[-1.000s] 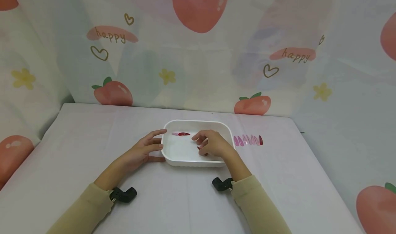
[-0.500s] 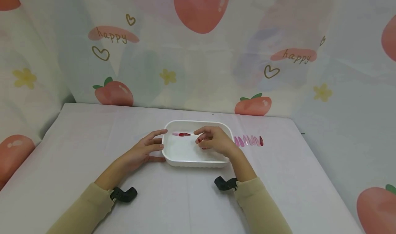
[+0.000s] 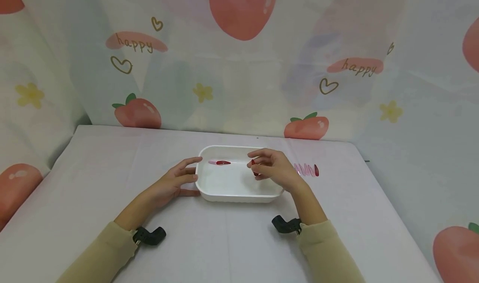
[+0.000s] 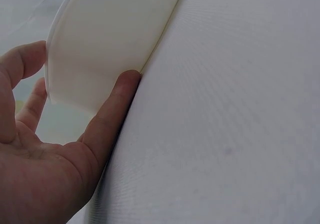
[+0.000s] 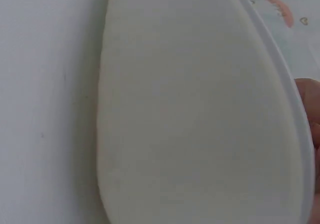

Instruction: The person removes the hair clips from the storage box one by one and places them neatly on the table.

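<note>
A white tray (image 3: 235,199) stands on the table, its left end touched by my left hand (image 3: 175,179) with the fingers spread and fairly straight. In the left wrist view, the thumb (image 4: 120,92) lies along the tray's lower wall and fingertips meet the rim. Over the tray's right part, my right hand (image 3: 275,166) pinches a dark red snap hair clip (image 3: 253,162) between thumb and fingers. A red clip (image 3: 223,162) and a pink clip (image 3: 212,162) lie end to end inside the tray at the back left. The right wrist view mostly holds the tray's outer wall (image 5: 195,114).
To the right of the tray runs a row of several pink clips (image 3: 307,170), ending in a dark red clip (image 3: 316,170); my right hand hides its left end. A printed backdrop (image 3: 239,87) rises behind the table (image 3: 224,241).
My right hand has lifted from the tray's floor with the red clip and moved right, now covering part of the row. The left hand and tray have stayed in place.
</note>
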Demonstrator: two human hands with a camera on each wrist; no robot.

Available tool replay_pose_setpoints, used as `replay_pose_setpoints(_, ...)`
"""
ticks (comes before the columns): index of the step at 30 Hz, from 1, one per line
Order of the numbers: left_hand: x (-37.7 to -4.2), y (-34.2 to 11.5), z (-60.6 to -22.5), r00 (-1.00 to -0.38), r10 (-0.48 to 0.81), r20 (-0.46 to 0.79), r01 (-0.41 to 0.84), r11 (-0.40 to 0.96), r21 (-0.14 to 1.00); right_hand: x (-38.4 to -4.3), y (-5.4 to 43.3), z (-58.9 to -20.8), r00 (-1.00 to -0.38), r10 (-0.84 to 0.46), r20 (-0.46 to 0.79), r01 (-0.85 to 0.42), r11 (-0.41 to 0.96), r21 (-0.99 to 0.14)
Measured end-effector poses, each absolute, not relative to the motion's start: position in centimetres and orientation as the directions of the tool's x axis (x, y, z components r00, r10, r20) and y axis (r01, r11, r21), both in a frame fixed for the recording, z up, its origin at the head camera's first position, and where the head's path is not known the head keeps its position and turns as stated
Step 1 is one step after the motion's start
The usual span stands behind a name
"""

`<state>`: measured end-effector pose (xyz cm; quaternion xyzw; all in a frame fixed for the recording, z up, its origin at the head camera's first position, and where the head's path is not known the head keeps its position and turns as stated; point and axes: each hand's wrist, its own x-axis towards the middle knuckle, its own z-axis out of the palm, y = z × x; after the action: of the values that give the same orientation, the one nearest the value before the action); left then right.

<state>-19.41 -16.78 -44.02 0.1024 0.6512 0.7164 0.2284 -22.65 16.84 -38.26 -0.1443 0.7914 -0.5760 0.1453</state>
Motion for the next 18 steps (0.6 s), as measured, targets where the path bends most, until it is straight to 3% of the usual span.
replay_pose_setpoints(6,-19.4,-16.7,-44.0,-0.875,0.462,-0.148,-0.189,-0.043,0.981,-23.0,19.0,-37.3,-0.93,-0.364,0.047,-0.155,0.274,-0.949)
replay_pose_setpoints(18,-19.5,-16.8,-44.2,-0.874,0.465,-0.142,-0.188,-0.053,0.981,-23.4,23.2,-38.4,-0.967,-0.252,0.023,-0.1,0.296,-0.95)
